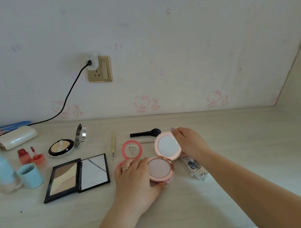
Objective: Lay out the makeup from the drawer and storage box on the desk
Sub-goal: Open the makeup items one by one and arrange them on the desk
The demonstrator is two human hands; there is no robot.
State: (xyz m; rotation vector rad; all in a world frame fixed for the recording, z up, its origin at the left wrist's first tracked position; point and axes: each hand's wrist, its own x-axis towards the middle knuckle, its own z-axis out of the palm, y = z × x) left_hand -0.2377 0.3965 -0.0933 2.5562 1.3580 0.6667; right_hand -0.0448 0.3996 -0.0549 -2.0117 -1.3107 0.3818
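Head view: round rose-gold powder compact (163, 158) open on the pale wood-grain surface (225, 142), both hands on it.

Left hand (135, 180) cups the base from 9 o'clock, fingers curled round it; right hand (189, 143) pinches the mirrored lid's rim at 3 o'clock. Judged light, rigid, glossy, so slippery; pressed powder and mirror fragile. Best held by the base rim. Both forearms reach in from 6 o'clock.
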